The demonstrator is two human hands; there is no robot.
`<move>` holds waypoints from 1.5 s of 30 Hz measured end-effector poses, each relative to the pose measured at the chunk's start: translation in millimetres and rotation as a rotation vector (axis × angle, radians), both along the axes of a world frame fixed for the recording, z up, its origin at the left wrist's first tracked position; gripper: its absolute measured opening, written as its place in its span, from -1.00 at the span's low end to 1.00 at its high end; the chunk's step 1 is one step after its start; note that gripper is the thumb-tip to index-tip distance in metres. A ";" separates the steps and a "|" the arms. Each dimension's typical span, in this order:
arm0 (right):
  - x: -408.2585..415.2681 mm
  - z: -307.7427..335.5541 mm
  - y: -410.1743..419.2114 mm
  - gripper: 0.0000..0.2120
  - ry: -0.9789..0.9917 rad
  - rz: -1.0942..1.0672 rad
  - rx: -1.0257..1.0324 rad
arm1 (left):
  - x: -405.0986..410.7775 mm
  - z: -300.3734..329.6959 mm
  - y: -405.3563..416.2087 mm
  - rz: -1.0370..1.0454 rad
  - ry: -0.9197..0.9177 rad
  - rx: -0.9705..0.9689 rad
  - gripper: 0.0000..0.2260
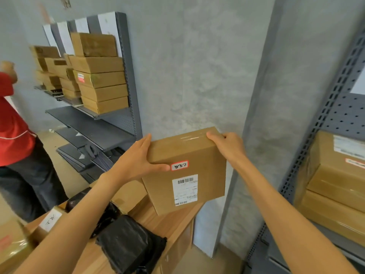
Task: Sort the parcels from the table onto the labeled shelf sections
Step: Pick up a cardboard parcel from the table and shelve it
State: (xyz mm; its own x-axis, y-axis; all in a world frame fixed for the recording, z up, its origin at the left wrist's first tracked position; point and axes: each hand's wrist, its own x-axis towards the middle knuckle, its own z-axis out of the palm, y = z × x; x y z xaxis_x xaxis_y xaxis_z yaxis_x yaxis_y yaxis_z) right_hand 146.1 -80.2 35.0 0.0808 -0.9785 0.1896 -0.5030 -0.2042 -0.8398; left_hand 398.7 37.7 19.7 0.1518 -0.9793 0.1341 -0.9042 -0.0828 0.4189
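Observation:
A flat brown cardboard parcel [199, 153] with a white barcode label and a small red-edged sticker is held up above the wooden table [173, 220]. My left hand [136, 161] grips its left edge, thumb across the top face. My right hand [229, 145] grips its far right corner, fingers curled over the edge. On the table lie black plastic-wrapped parcels [128, 246] and more cardboard boxes [130, 192]. A grey shelf [333, 107] stands at the right, holding stacked brown boxes [335, 182].
At the back left a second grey shelf unit [130, 76] carries several stacked cardboard boxes. Loose shelf boards [83, 153] lie on the floor below it. A person in a red shirt [13, 135] stands at the left. A grey wall fills the middle.

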 end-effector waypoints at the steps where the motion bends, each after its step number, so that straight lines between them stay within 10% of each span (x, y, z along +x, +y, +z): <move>1: -0.4 3.5 2.3 -0.55 0.006 -0.003 -0.008 | -2.3 1.3 -0.6 -0.008 -0.006 -0.013 0.20; 8: -9.8 9.9 4.2 -0.30 -0.176 0.139 0.008 | -2.1 -7.7 1.9 0.121 0.196 -0.229 0.03; 18: 2.8 -20.7 19.5 -0.03 -0.550 0.108 0.131 | -22.3 5.8 -7.1 0.289 1.217 -0.473 -0.22; 25: -11.2 -5.0 5.7 -0.64 -0.689 0.083 0.007 | -25.8 15.7 -6.5 0.192 1.111 -0.369 -0.20; 32: -50.5 25.3 -8.7 -0.48 -0.444 0.129 -0.116 | 40.3 74.9 -4.1 0.174 0.820 -0.511 -0.17; 39: -63.9 44.6 -8.0 -0.55 -0.356 0.253 -0.154 | 40.6 73.5 -4.7 -0.035 0.637 -0.090 -0.22; 45: -76.0 56.8 -6.1 -0.15 -0.449 0.178 -0.184 | 8.0 47.9 -14.7 0.040 0.804 -0.240 -0.23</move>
